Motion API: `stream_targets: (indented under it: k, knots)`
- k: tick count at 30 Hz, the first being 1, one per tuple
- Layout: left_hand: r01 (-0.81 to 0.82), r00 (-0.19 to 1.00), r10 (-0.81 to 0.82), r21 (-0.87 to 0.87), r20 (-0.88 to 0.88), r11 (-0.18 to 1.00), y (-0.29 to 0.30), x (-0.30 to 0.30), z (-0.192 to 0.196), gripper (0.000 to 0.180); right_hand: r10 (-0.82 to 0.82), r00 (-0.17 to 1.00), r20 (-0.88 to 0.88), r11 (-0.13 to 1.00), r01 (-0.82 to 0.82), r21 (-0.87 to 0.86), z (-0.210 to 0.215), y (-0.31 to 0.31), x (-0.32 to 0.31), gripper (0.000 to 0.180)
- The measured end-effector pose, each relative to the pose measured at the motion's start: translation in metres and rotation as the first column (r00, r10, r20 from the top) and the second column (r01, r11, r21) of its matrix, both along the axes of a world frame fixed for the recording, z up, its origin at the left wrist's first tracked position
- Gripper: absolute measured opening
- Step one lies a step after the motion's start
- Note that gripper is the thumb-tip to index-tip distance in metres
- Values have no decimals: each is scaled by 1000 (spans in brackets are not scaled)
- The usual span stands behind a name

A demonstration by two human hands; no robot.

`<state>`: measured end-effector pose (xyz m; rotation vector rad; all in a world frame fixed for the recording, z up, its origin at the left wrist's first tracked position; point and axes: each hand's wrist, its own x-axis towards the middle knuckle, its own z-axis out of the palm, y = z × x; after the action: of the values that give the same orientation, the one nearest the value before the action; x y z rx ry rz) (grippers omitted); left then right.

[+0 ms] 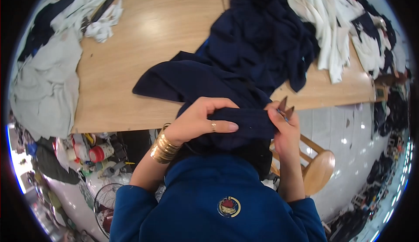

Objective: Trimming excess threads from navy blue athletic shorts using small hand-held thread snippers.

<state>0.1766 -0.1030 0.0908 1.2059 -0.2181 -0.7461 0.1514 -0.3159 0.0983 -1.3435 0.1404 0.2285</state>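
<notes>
Both closed: left hand (196, 122) pinching navy fabric (244, 126) lying crosswise, right hand (286, 130) gripping probably small scissors (286, 106) at its right end

Lots of clutter is seen around the grip. A wooden table (144, 45) is spread out above it, mostly bare in the middle. Up and to the right, a heap of white garments (325, 19) is piled on the tabletop. Far off to the upper left, pale grey-green cloth (46, 80) is draped over the table's edge, with some white scraps (102, 21) above that. Just below right, a round wooden stool (321, 172) is parked on the floor. Down to the left, a wire fan (102, 207) and a red-capped bottle (101, 152) are found among floor junk.
</notes>
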Motion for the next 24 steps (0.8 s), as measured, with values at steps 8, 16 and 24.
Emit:
stream_targets:
  k: [8, 16, 24]
  knots:
    - [-28, 991, 23, -32, -135, 999, -10, -8, 1, 30, 69, 997, -39, 998, -68, 18, -8, -10, -6, 19]
    - [-43, 994, 43, 9, -100, 999, -13, -8, 4, 29, 124, 855, 503, 715, 274, -643, 7, -8, 0, 17]
    - [-39, 999, 37, 92, 15, 995, -17, -9, 5, 30, 346, 790, 506, 681, 160, -715, 11, 1, -4, 11]
